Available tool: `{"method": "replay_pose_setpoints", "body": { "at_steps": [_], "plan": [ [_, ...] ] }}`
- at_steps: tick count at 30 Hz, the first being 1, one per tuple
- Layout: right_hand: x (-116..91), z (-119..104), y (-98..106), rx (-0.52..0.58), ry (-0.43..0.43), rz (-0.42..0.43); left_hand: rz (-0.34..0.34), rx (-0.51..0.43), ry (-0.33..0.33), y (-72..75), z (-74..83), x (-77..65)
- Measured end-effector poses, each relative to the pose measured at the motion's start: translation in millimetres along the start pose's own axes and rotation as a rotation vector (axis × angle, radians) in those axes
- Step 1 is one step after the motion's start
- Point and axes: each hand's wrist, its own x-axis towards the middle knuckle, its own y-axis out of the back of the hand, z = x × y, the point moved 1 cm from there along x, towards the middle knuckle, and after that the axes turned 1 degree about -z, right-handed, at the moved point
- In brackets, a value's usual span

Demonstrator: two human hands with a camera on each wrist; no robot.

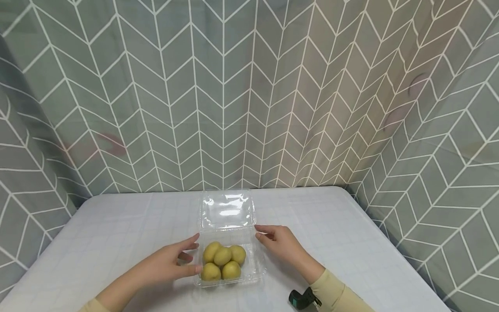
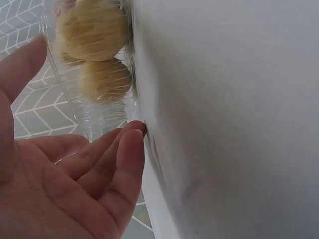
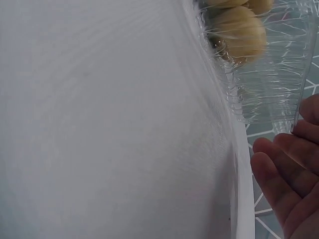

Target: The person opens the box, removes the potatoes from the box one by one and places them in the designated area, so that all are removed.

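A clear plastic clamshell box lies with its lid folded back flat behind it. Several yellow lemons sit inside, in the left and middle part of the base. On the box's left side is my left hand, its fingers spread; the thumb touches the rim and the other fingers bend loosely near the side wall. My right hand is at the back right corner by the hinge, with its thumb and forefinger touching the edge. The lower fingers of that hand extend loosely, beside the wall.
A white cloth covers the table, whose far edge runs just behind the lid. Grey curtains with a white zigzag pattern hang at the back and both sides. A black device is at the right wrist, by the sleeve.
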Motion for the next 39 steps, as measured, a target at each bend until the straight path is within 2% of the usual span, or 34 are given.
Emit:
{"method": "replay_pose_setpoints", "body": {
  "at_steps": [6, 15, 25, 32, 39],
  "plan": [
    [-2.4, -2.4, 1.5, 0.024, 0.004, -0.008, -0.023, 0.027, 0.003, -1.5, -0.4, -6.3],
    [-1.9, -8.4, 9.6, 0.038, -0.017, 0.031, -0.004, -0.029, -0.037, -4.1, 0.0, -11.4],
    [0.2, -23.1, 8.1, 0.08, 0.076, 0.059, 0.012, -0.021, -0.001, -6.2, 1.8, -12.5],
    [0.6, -37.2, 0.9, 0.217, 0.109, -0.016, 0.016, -0.004, -0.003, -7.9, 1.3, -11.3],
    [4.3, -47.7, -12.4, 0.28, 0.164, -0.08, 0.02, 0.003, -0.003, -8.3, 1.9, -11.7]
  ]
}}
